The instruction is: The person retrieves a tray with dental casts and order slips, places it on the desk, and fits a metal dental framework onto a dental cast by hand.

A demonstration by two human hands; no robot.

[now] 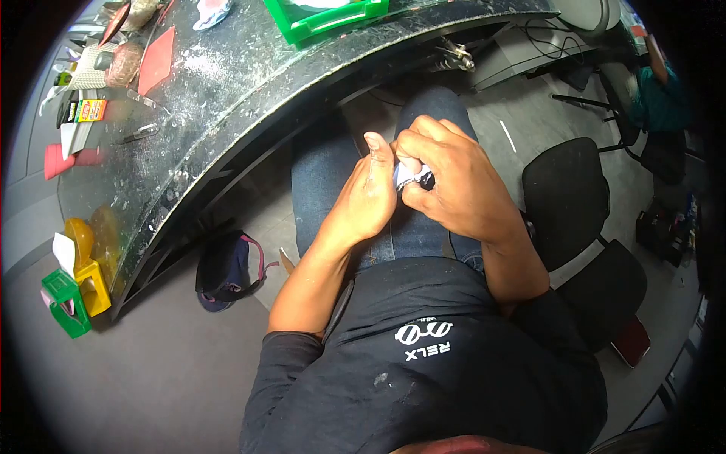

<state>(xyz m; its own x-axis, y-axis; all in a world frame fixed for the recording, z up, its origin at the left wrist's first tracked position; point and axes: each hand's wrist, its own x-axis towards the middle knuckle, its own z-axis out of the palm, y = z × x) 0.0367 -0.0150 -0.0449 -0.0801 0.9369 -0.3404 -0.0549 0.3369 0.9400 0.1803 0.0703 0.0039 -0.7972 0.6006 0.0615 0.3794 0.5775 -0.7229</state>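
Above my lap, a small white, blue and black piece (pixel 411 178) sits between my hands, mostly covered by fingers, so I cannot make out its kind. My right hand (pixel 457 178) is closed, its fingers curled round the piece from the right. On the other side, my left hand (pixel 367 193) presses against the piece with its thumb raised. Most of the left fingers are hidden behind the hand and the piece. Whitish smears show on the left hand near the thumb.
A dark, powder-dusted table (pixel 227 91) curves ahead, bearing a green tray (pixel 333 29), a red sheet (pixel 157 62) and a small box (pixel 92 110). Green (pixel 66 303) and yellow (pixel 94 287) containers stand at the left edge. Black chairs (pixel 567 200) are right; a bag (pixel 227 268) lies below the table.
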